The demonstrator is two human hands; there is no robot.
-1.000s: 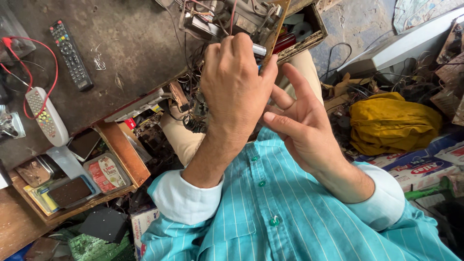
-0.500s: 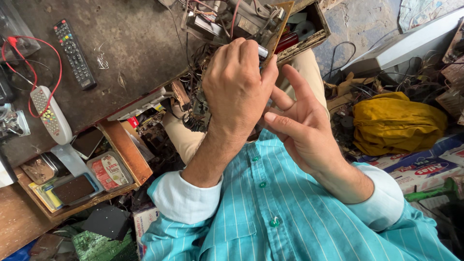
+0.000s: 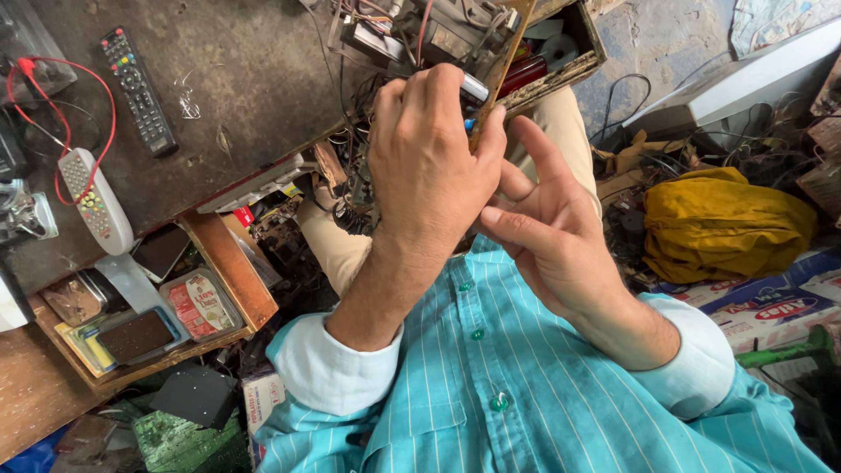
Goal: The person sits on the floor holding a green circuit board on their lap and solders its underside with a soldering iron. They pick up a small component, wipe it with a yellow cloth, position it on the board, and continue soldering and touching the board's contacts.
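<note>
My left hand (image 3: 429, 166) is closed around a small tool with a white and blue handle (image 3: 474, 89). The tool's tip points into an open electronics chassis (image 3: 455, 35) full of wires. A brown circuit board (image 3: 506, 48) stands on edge out of that chassis. My right hand (image 3: 552, 236) braces the board's lower end. Its thumb and forefinger are spread, and its other fingers are hidden behind my left hand. Both hands are raised over my lap, in front of my striped teal shirt (image 3: 526, 394).
A dark worktable (image 3: 236, 96) at the left holds a black remote (image 3: 136, 79), a white remote (image 3: 95, 200) and a red wire (image 3: 61, 66). An open wooden drawer (image 3: 236, 271) below it holds tins and small boxes. A yellow cloth bundle (image 3: 718, 223) and cartons (image 3: 771, 302) lie at the right.
My left hand has slid a little up toward the chassis, and the tool handle now shows above its knuckles. My right hand has barely moved.
</note>
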